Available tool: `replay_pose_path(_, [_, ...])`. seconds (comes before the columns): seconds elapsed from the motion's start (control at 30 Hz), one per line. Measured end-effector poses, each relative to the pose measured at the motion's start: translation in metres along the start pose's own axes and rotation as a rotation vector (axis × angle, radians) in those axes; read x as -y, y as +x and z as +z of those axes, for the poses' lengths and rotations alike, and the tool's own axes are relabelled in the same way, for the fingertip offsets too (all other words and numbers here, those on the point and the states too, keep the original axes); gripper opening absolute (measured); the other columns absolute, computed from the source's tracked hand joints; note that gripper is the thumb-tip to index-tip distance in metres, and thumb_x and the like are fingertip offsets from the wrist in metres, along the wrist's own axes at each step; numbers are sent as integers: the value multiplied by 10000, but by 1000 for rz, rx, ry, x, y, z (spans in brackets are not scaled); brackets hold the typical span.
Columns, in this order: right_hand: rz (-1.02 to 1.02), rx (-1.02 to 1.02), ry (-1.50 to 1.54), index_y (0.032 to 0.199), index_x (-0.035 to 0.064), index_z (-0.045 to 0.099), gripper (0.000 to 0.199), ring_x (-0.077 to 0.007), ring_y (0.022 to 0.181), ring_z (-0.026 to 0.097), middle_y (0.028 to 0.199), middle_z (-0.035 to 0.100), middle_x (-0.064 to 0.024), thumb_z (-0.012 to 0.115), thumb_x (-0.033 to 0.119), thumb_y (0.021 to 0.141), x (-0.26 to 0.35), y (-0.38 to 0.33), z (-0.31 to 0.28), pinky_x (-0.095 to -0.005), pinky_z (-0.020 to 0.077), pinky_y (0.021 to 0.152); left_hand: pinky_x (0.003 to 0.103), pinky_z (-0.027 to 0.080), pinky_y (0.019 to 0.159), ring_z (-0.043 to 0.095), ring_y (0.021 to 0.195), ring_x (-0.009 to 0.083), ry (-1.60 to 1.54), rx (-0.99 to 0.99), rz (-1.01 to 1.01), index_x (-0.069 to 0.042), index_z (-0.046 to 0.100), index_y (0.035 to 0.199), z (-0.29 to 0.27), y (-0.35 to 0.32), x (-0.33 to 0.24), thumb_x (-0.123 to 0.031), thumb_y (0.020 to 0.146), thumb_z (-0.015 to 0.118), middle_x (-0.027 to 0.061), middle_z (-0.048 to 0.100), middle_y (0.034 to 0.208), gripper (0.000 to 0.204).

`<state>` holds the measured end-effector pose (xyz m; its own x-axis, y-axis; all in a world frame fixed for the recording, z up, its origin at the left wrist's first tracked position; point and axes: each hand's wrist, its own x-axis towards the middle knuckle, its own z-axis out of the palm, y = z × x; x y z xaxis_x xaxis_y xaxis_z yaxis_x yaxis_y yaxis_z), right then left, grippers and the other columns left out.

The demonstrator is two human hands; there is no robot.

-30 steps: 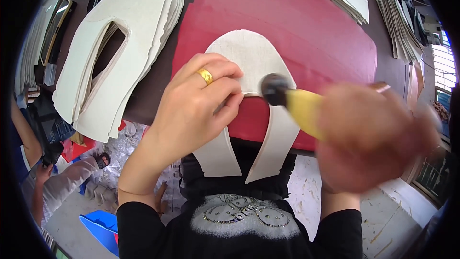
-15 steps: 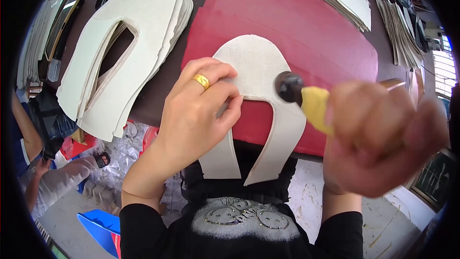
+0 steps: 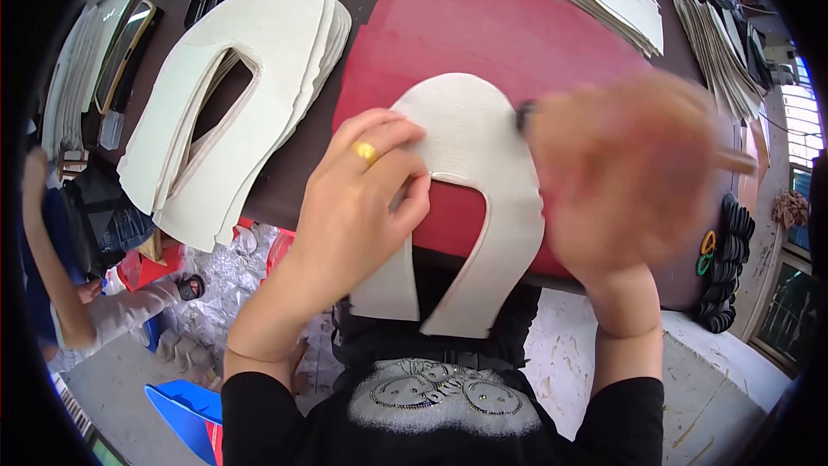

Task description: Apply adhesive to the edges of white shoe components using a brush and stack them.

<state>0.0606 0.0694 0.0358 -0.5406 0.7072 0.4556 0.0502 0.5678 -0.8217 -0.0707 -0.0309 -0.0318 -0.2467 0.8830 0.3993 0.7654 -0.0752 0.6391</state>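
Note:
A white U-shaped shoe upper (image 3: pixel 461 116) lies on the red mat, its rounded end away from me and its two legs hanging over the near edge. My left hand (image 3: pixel 362 198), with a gold ring, pinches the upper near the inner corner of its cutout; the fingertips hide that spot. Just right of the rounded end, my right hand (image 3: pixel 634 168) is closed round a small hammer and badly smeared by motion. Only the hammer's dark head (image 3: pixel 524 116) and the brown tip of its handle show past the hand.
A stack of similar white uppers (image 3: pixel 289 43) stands at left on the dark table (image 3: pixel 285 168). The red mat (image 3: pixel 457 9) covers its middle. More stacks (image 3: pixel 595 0) lie far right, with black coils (image 3: pixel 733 250) at the right edge. A phone (image 3: pixel 125 56) and another person's arm (image 3: pixel 56 250) are at left.
My right hand has moved up and slightly left, and its palm side now hides most of the hammer. The left hand keeps its pinch; the whole view has shifted slightly.

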Motion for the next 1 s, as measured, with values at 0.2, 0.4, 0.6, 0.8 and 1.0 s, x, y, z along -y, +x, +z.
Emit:
replay_pose_path(0.2, [102, -13, 252, 887, 171, 436, 185, -83, 459, 391, 582, 397, 52, 328, 185, 1037, 17, -53, -32, -264, 414, 524, 322, 511, 859, 596, 1102, 227, -234, 428, 335, -46, 636, 749, 9, 24, -13, 41, 682, 697, 36, 667, 1056, 125])
replay_pose_path(0.4, [134, -84, 324, 896, 176, 433, 196, -86, 442, 390, 574, 394, 53, 318, 219, 1049, 14, -47, -34, -267, 403, 491, 322, 518, 837, 613, 1083, 235, -131, 341, 391, -38, 629, 738, 17, 22, -27, 39, 687, 693, 36, 679, 1033, 113])
replay_pose_path(0.6, [136, -141, 210, 944, 146, 441, 219, -103, 422, 377, 553, 373, 30, 317, 276, 1070, 15, -34, -23, -271, 384, 459, 332, 520, 817, 623, 1008, 240, -118, 231, 212, -23, 612, 705, 17, 7, -31, 3, 697, 666, 54, 680, 993, 61])
replay_pose_path(0.8, [203, -136, 313, 949, 120, 459, 223, -105, 466, 390, 578, 377, 25, 310, 246, 1057, 12, -45, -32, -262, 393, 504, 332, 513, 837, 630, 965, 248, -95, 242, 217, -13, 608, 701, 17, 11, -31, -11, 709, 650, 66, 678, 955, 43])
replay_pose_path(1.0, [-64, -130, 366, 926, 122, 459, 235, -88, 497, 386, 587, 372, 34, 272, 200, 1046, 54, -61, -89, -248, 397, 544, 316, 519, 837, 612, 1063, 240, -215, 455, 431, -31, 635, 752, 38, 29, -37, 16, 703, 691, 35, 679, 1009, 88])
